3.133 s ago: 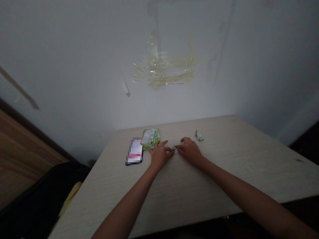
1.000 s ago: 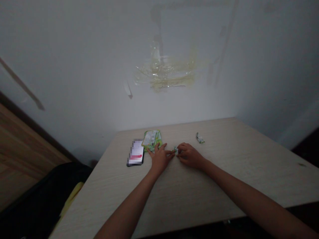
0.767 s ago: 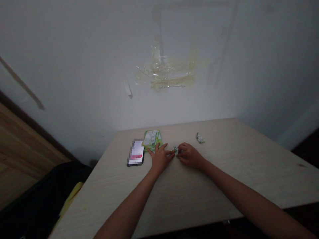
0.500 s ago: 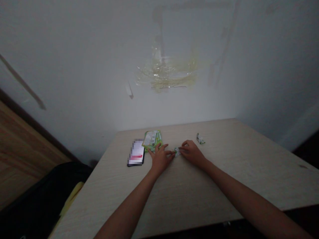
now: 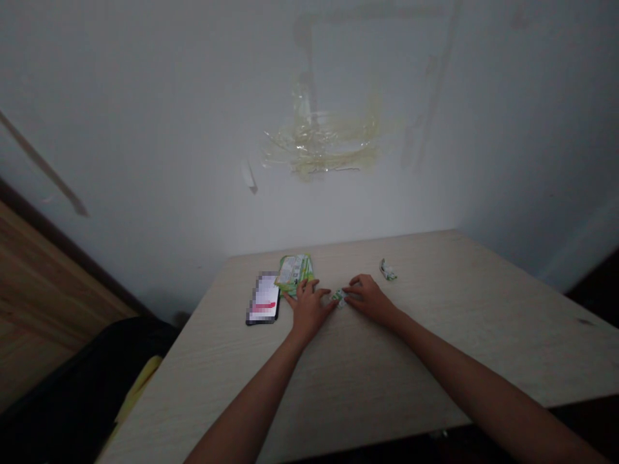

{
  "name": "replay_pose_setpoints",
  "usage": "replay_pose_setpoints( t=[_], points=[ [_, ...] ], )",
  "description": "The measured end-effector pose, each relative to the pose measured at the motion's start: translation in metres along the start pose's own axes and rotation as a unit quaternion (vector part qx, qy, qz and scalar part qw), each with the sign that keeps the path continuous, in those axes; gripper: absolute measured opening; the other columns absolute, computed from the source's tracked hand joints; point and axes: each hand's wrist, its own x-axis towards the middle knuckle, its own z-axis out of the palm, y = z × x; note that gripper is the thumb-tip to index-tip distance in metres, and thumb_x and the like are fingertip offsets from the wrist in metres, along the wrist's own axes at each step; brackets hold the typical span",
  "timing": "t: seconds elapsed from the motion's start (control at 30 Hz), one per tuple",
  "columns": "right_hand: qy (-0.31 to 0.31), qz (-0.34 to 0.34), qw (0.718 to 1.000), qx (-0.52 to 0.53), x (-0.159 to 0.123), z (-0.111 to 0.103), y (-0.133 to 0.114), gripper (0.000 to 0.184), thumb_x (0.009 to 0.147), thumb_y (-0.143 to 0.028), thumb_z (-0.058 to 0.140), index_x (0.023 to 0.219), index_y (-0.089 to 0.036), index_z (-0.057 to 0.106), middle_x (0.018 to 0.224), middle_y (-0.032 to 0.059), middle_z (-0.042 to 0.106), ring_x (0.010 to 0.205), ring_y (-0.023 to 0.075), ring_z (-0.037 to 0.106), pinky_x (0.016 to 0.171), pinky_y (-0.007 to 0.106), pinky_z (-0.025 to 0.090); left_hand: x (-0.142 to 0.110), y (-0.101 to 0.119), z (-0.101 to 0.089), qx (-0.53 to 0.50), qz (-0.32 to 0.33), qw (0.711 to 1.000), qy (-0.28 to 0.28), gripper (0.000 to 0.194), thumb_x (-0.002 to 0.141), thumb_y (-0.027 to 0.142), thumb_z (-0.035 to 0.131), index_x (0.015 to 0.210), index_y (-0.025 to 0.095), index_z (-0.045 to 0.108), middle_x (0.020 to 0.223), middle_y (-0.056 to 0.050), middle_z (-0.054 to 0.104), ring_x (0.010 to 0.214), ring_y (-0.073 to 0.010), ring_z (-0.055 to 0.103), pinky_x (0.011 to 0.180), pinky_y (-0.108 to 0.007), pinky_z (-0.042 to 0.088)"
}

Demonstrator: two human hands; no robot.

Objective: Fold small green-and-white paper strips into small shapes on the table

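Note:
A small crinkled green-and-white wrapper [image 5: 339, 297] lies on the table between my two hands. My left hand [image 5: 309, 309] holds its left end between thumb and index finger, while the other fingers are spread near a larger green packet [image 5: 296, 270]. At the wrapper's right end, the fingertips of my right hand [image 5: 370, 299] are pinched together. What exactly sits under the fingertips is too small to make out. The green packet, with a printed white panel, lies flat just beyond my left fingers.
A phone [image 5: 264, 299] with a lit, blurred screen lies left of the packet. Another crumpled wrapper [image 5: 387, 270] rests beyond my right hand. The pale wooden table [image 5: 464, 303] meets a taped wall [image 5: 193, 129]. Dark and yellow cloth [image 5: 138, 390] hangs at the left.
My right fingers have shifted slightly left and lower at the wrapper, which has turned a little. My left fingers are drawn slightly closer together. The view has moved slightly.

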Motion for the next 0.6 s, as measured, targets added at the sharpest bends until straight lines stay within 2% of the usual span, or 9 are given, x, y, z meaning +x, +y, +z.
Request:
replay_pose_setpoints(
  t=[0.33,0.6],
  points=[
    [-0.007,0.015,1.0,0.024,-0.0001,0.0018,0.0034,0.023,0.08,-0.03,0.072,0.101,-0.023,0.076,0.102,0.011,0.063,0.101,0.0256,0.055,0.091,0.042,0.046,0.0028,0.0012,-0.0006,-0.018,0.002,1.0,-0.017,0.019,0.076,0.045,0.071,0.092,0.036,0.075,0.14,0.0,0.053,0.138,-0.0325,0.031,0.11,-0.071,0.002],
    [-0.01,0.016,0.999,0.029,0.0,0.0003,0.0021,0.023,0.079,-0.029,0.072,0.101,-0.024,0.076,0.104,0.0111,0.063,0.101,0.025,0.055,0.091,0.041,0.047,0.0037,0.0023,0.0034,-0.026,-0.01,0.999,-0.02,0.017,0.076,0.041,0.071,0.091,0.034,0.074,0.142,0.001,0.051,0.138,-0.0332,0.031,0.109,-0.074,0.007]
  ],
)
